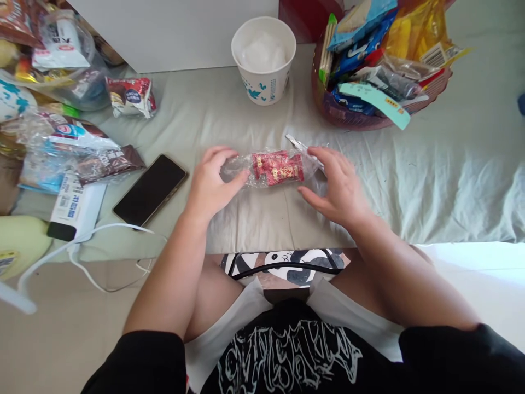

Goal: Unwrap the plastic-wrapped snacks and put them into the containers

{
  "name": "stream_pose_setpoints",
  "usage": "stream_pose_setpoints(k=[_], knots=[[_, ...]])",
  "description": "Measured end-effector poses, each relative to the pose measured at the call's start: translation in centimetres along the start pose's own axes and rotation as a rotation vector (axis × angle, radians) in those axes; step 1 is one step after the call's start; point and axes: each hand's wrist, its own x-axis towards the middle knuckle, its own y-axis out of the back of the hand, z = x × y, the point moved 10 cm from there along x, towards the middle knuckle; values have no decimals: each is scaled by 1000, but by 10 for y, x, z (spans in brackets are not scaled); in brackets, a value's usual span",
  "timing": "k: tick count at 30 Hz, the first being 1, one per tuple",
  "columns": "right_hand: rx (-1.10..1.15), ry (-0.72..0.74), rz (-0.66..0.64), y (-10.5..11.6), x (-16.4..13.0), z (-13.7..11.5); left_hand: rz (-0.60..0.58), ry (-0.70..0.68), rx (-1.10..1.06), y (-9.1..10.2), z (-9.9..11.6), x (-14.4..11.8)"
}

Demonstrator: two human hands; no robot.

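From where I am standing, a red packet (pixel 279 167) in clear film (pixel 240 163) is lying flat on the cloth (pixel 250 227), in front of the seated person and between the two hands. Its long axis is running roughly left to right, across the gap between the palms, so that one end is facing each hand.

Left hand (pixel 212 185): thumb and fingers are standing apart at the left end of the film, with the thumb tip pointing inward, just beside the red portion. Right hand (pixel 338 183): thumb and fingers are likewise standing apart at the opposite end, the thumb tip lying just on the near side of the red portion's right corner. Neither hand is pinching the red portion. Whether the fingertips are pressing on the loose film, I cannot tell. Neither hand is clearly nearer; the packet is sitting almost centrally.

A thin pale strip (pixel 296 142) is lying at a slant beyond the packet's right end, reaching toward the right index finger; I cannot tell what it is. Farther out, a paper tub (pixel 266 85) is standing beyond the packet, and a phone (pixel 151 189) is lying left of the left hand.
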Motion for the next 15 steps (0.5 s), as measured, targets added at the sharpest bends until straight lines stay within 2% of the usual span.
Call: stream_pose_setpoints(k=[2, 4, 7, 10, 12, 15], knots=[[-29, -50, -4, -4, 2, 6, -5, 10, 36, -3, 3, -3], [-63, -70, 16, 0, 3, 6, 56, -23, 34, 4, 9, -5], [-78, -9, 103, 16, 3, -8, 134, -133, 7, 20, 24, -12], [-21, 102, 166, 29, -4, -26, 83, -231, -3, 20, 35, -20], [40, 172, 119, 28, -9, -35, 10, -242, 17, 11, 33, -23], [108, 257, -46, 13, -17, -39, -74, -215, 86, -3, 26, -24]])
